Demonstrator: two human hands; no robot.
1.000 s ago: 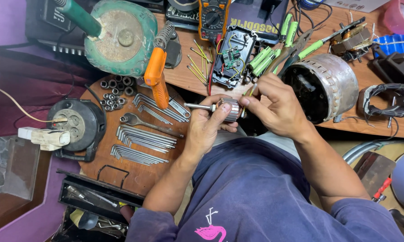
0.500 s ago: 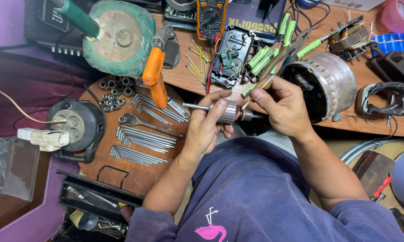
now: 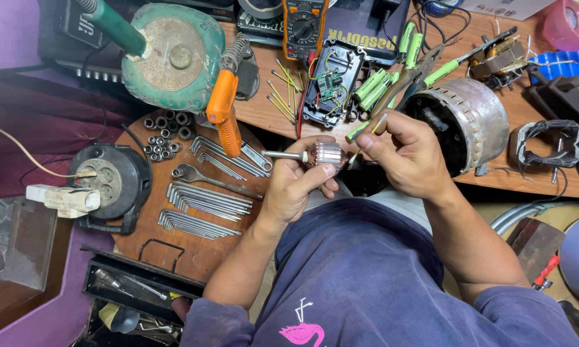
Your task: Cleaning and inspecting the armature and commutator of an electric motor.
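My left hand [image 3: 296, 186] grips a small motor armature [image 3: 323, 154], a copper-wound rotor with a steel shaft sticking out to the left. My right hand [image 3: 405, 154] pinches a thin screwdriver with a pale green handle [image 3: 364, 132], its tip touching the right end of the armature. Both hands hover over my lap at the front edge of the wooden workbench [image 3: 263, 115]. A large round metal motor housing [image 3: 463, 125] lies on the bench just right of my right hand.
An orange soldering iron [image 3: 224, 112] rests in a coil stand. A multimeter [image 3: 301, 26], an open circuit case [image 3: 331, 83], green battery cells [image 3: 379, 83] and pliers crowd the bench. A round board [image 3: 199, 250] holds wrenches, hex keys and sockets. A cable reel [image 3: 103, 183] sits left.
My right hand has lifted and shifted a little, bringing the screwdriver tip against the armature's end. My left hand keeps holding the armature in nearly the same place.
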